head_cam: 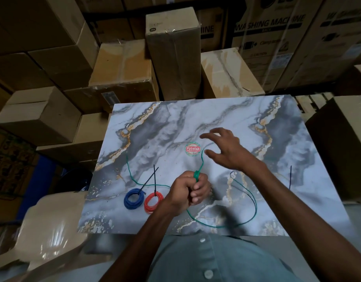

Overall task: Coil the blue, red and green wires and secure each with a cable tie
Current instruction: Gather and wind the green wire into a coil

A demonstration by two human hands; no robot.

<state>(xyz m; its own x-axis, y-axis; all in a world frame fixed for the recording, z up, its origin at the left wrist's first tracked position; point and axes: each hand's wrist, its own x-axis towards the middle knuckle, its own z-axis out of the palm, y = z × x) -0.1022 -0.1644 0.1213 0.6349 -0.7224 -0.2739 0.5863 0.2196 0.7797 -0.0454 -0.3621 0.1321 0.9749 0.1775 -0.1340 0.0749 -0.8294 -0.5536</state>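
Observation:
A blue wire coil (134,198) and a red wire coil (154,202) lie side by side on the marble-patterned board (297,151), each with a black cable tie (150,179) sticking up from it. My left hand (188,190) grips a few turns of green wire (196,176) wound round its fingers. The rest of the green wire (254,208) trails loose over the board to both sides. My right hand (224,149) hovers above with fingers spread, the wire passing up beside them; contact is unclear. A third black cable tie (290,177) lies at the right.
A round red sticker (193,149) sits at the board's middle. Stacked cardboard boxes (173,55) crowd behind and to both sides. A plastic-wrapped pale object (51,231) stands at the lower left, next to the board's near corner.

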